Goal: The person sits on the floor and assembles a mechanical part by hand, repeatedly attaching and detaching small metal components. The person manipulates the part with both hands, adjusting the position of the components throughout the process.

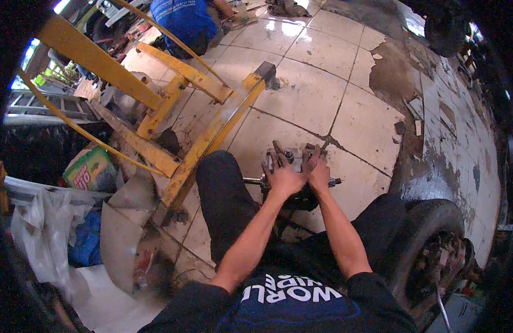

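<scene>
Between my knees, on the tiled floor, sits a grey metal mechanical assembly (294, 160) with a dark lower body. A bright rod (252, 180) juts from its left side, and a dark toothed or threaded end (335, 182) sticks out at the right. My left hand (284, 176) lies over the top with its blackened fingers bent around the near and left parts. Close beside it, my right hand (319, 171) has its fingers curled over the right side. The two hands nearly touch, and they hide much of the assembly's top.
A yellow steel frame (203, 145) stands at my left, beside a curved grey panel (126, 238) and clear plastic sheeting (40, 227). A tyred wheel (434, 216) is by my right leg. Another person in a blue shirt (184, 22) crouches ahead. Broken tiles (417, 116) lie to the right.
</scene>
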`<act>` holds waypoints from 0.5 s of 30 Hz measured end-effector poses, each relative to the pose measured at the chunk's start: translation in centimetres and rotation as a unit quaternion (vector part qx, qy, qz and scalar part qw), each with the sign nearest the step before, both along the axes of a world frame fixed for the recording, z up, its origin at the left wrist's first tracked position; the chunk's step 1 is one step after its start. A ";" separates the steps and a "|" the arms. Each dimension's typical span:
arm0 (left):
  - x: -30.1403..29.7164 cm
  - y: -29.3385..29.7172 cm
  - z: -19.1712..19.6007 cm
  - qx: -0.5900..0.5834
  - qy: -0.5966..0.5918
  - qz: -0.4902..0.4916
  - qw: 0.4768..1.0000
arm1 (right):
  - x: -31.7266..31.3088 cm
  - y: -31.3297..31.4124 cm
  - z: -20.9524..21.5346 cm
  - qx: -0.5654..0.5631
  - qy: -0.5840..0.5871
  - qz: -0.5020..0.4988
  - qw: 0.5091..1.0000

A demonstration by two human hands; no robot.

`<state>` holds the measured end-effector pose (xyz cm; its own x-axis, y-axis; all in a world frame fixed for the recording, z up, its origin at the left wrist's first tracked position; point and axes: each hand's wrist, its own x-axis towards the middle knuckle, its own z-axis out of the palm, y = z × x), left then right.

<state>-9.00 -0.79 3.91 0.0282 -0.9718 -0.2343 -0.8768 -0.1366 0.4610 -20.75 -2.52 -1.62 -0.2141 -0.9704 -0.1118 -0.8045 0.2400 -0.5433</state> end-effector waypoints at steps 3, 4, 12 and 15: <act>-0.8 -1.1 0.0 -0.022 0.028 0.062 0.997 | 0.2 -0.7 0.2 0.062 0.011 0.005 0.998; -0.9 -2.4 -0.5 -0.035 0.056 0.101 0.993 | 0.1 -0.9 -0.3 0.029 0.028 0.003 0.999; -2.1 -2.3 -3.0 0.042 -0.166 0.021 0.985 | -0.1 -0.8 -3.0 -0.022 0.053 -0.004 0.998; 0.3 -2.8 -2.0 0.013 -0.027 0.073 0.997 | 0.7 0.0 -0.9 -0.015 0.091 0.026 0.995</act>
